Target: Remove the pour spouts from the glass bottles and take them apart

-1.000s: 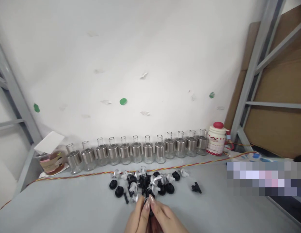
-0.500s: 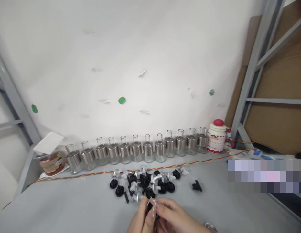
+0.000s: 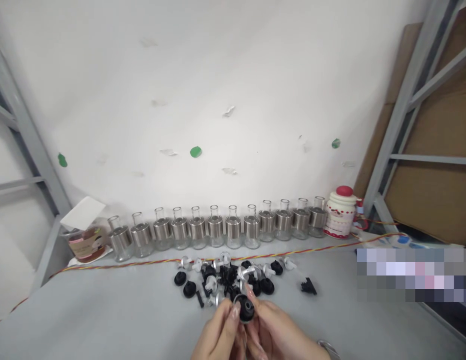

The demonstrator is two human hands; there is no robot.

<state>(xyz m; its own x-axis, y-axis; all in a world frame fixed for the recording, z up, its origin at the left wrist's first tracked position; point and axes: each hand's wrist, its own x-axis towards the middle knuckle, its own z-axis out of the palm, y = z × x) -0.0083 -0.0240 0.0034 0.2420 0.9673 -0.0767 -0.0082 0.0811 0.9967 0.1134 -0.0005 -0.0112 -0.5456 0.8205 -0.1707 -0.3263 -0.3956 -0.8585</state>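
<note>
A round black stopper part (image 3: 247,308) with a hole in its middle and a pale rim along one edge is held between my two hands. My left hand (image 3: 220,332) pinches it from the left with thumb and fingers. On the other side, my right hand (image 3: 280,327) has its fingers closed around it, the index finger along its upper right edge. Just beyond my fingers lies a loose pile of black caps (image 3: 189,289) and silver-and-clear stopper pieces (image 3: 210,284). What the lower fingers touch is hidden.
A row of glass bottles with metal sleeves (image 3: 233,227) stands along the wall. Beside them are a red-lidded jar (image 3: 340,215) and a labelled container (image 3: 87,244). A twisted red-yellow wire (image 3: 153,262) crosses the grey table (image 3: 105,310). One black toothed piece (image 3: 308,286) lies at right.
The black stopper part has turned so its round face with the hole shows, and both hands have lifted slightly. The whole view has shifted a little.
</note>
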